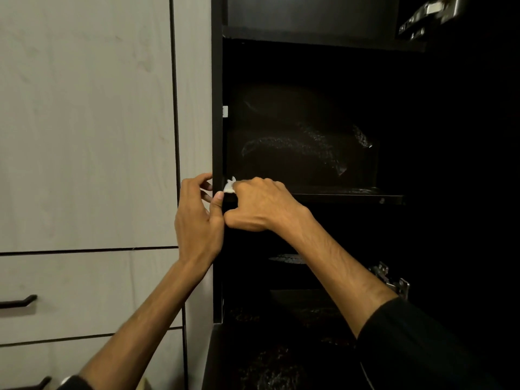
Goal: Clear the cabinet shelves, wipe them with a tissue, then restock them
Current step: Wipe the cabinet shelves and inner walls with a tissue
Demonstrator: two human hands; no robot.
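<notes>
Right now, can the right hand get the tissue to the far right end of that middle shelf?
Probably yes: the right hand grips the tissue at the shelf's left front corner, and nothing visible blocks the board rightward.

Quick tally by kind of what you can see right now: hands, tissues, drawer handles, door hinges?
Hands: 2, left hand and right hand
Tissues: 1, white tissue, held by the right hand
Drawer handles: 2, upper handle and lower handle
Door hinges: 2, top hinge and lower hinge
Total: 7

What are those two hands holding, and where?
The right hand grips a small crumpled white tissue, only its end showing past the fingers. The left hand clasps the dark cabinet's front edge.
</notes>
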